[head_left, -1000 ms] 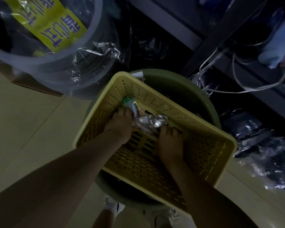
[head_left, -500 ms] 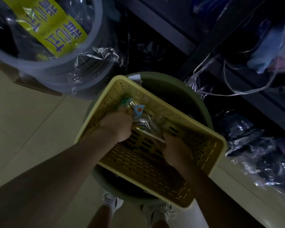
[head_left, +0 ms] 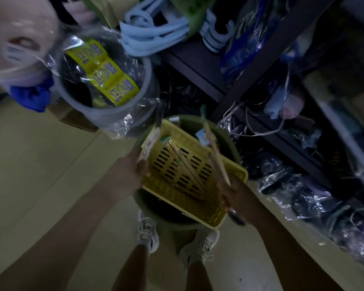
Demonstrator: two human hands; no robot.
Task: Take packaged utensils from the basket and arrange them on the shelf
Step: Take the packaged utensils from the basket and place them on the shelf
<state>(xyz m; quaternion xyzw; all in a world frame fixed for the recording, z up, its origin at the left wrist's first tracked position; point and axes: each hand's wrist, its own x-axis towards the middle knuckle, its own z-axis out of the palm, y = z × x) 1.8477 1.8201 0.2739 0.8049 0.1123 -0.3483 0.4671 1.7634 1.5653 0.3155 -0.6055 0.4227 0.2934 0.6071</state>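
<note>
A yellow perforated basket (head_left: 204, 208) rests on top of a green tub (head_left: 223, 133). My left hand (head_left: 128, 175) is at the basket's left edge and grips a long packaged utensil (head_left: 151, 139) that points up and away. My right hand (head_left: 233, 196) is over the basket's right side and holds a packaged pair of wooden utensils (head_left: 216, 158) with a blue-and-white label at the far end. One more clear pack of sticks (head_left: 185, 164) lies slanted inside the basket. The dark shelf (head_left: 193, 68) stands behind and to the right.
A grey tub (head_left: 139, 89) wrapped in plastic with a yellow label stands at the left. Light blue hangers (head_left: 156, 32) lie on the shelf. Plastic-wrapped dark goods (head_left: 315, 198) crowd the floor at the right. My shoes (head_left: 147, 232) are beneath the green tub.
Both hands have lifted out of the basket, each with a pack in it. The view has pulled back and up, showing more of the shelf and my feet.
</note>
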